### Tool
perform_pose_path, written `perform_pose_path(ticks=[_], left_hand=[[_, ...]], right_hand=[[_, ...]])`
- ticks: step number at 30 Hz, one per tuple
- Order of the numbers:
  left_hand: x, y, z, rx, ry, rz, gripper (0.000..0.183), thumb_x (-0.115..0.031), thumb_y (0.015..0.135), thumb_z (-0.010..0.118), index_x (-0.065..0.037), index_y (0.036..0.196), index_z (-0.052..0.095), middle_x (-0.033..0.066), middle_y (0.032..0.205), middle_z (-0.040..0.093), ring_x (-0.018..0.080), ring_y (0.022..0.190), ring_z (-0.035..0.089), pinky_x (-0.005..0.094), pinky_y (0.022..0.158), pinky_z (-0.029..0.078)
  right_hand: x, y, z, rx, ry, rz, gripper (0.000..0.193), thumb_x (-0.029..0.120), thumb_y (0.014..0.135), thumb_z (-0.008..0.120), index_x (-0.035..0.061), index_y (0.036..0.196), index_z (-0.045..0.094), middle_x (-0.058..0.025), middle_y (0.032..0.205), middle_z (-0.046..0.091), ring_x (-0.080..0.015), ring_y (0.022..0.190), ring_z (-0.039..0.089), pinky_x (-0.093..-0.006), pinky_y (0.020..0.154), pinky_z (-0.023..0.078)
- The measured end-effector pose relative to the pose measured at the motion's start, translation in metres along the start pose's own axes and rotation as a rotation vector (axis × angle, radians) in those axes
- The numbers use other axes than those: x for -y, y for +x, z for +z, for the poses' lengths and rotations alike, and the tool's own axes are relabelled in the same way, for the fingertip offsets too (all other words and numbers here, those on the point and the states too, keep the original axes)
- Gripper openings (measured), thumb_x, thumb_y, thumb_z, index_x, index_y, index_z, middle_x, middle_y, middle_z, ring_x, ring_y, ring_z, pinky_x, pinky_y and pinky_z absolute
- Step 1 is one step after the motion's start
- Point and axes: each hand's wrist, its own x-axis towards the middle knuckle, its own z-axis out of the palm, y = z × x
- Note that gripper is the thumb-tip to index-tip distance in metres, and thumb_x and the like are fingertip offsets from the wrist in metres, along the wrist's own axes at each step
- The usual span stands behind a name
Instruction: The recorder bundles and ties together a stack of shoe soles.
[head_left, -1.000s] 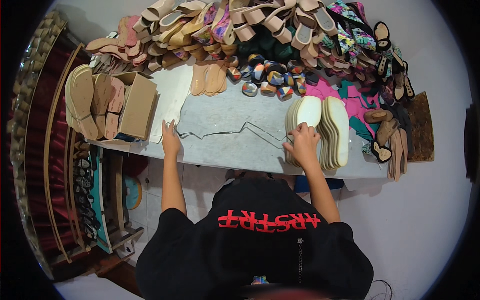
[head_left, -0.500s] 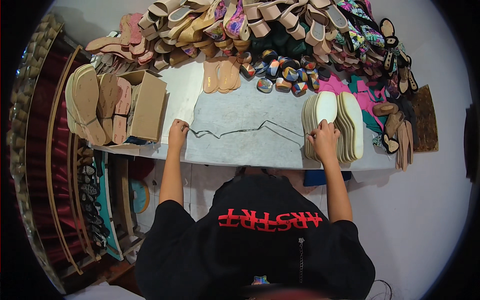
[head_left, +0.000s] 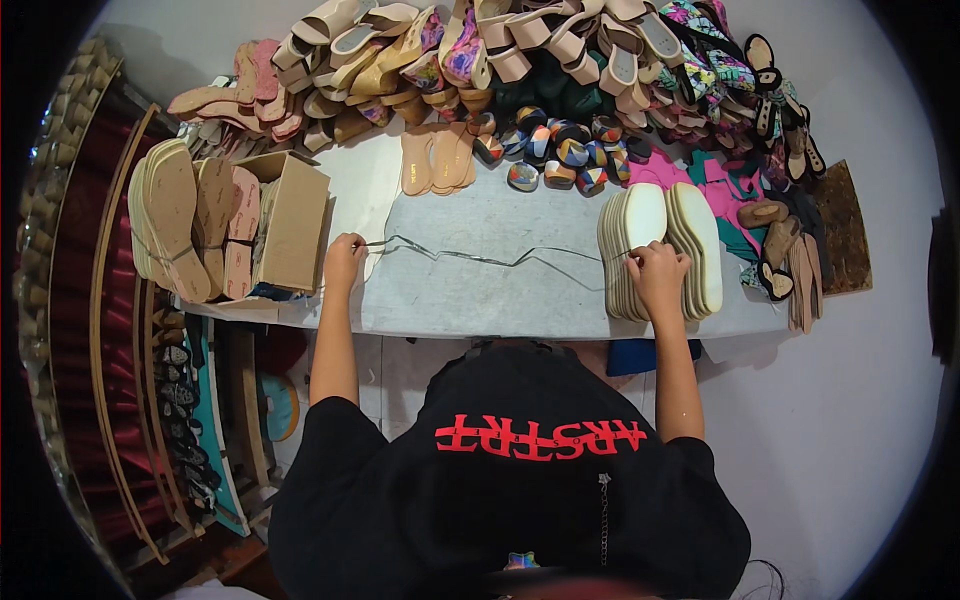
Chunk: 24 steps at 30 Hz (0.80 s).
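Note:
A thin dark cord (head_left: 465, 258) stretches in a loose zigzag over the table, a paler line beneath it that may be its shadow or a second strand. One end is pinched in my left hand (head_left: 343, 258), near the cardboard box. My right hand (head_left: 659, 272) is closed on the other end, right over two stacks of cream insoles. The left stack (head_left: 640, 212) and right stack (head_left: 700, 225) stand side by side, toes pointing away from me. My right hand hides part of both, and I cannot tell whether it touches them.
At the left are tied sole bundles (head_left: 168, 215) and a cardboard box (head_left: 296, 238). Tan insoles (head_left: 436, 165) and multicoloured rounded pieces (head_left: 572, 153) lie at the back, before heaped sandals (head_left: 480, 60). Pink fabric (head_left: 655, 168) and loose shoes (head_left: 768, 285) are at the right.
My left hand has moved a little further left with its cord end, and the cord lies straighter. My right hand has shifted slightly right over the insole stacks.

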Motion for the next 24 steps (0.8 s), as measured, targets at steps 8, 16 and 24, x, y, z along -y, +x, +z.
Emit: perform_pose_path(ticks=[8, 16, 24], left_hand=[[-0.010, 0.010, 0.014, 0.100, 0.231, -0.166, 0.018, -0.009, 0.070, 0.061, -0.009, 0.089, 0.060, 0.0123, 0.093, 0.053, 0.0290, 0.081, 0.053, 0.0379, 0.069, 0.045], [-0.158, 0.036, 0.076, 0.005, -0.079, -0.033, 0.034, -0.031, 0.069, 0.064, -0.014, 0.099, 0.060, 0.0111, 0.104, 0.052, 0.0301, 0.100, 0.042, 0.0471, 0.082, 0.030], [-0.328, 0.034, 0.119, 0.809, -0.263, 0.014, 0.069, -0.063, 0.072, 0.047, -0.005, 0.110, 0.055, 0.0146, 0.114, 0.054, 0.0300, 0.103, 0.049, 0.0552, 0.086, 0.021]], right_hand=[[-0.002, -0.003, -0.015, 0.119, 0.060, 0.018, 0.028, 0.025, 0.065, 0.069, 0.0104, 0.087, 0.062, -0.0065, 0.086, 0.052, -0.0227, 0.086, 0.050, -0.0392, 0.074, 0.032], [-0.070, 0.008, 0.027, 0.252, 0.814, 0.585, 0.061, 0.041, 0.074, 0.061, -0.0081, 0.108, 0.049, -0.0141, 0.082, 0.057, -0.0178, 0.075, 0.055, -0.0301, 0.066, 0.044], [-0.104, 0.014, 0.082, 0.786, 1.389, 0.849, 0.054, 0.048, 0.072, 0.062, -0.0001, 0.098, 0.057, -0.0097, 0.083, 0.061, -0.0194, 0.074, 0.059, -0.0322, 0.071, 0.047]])
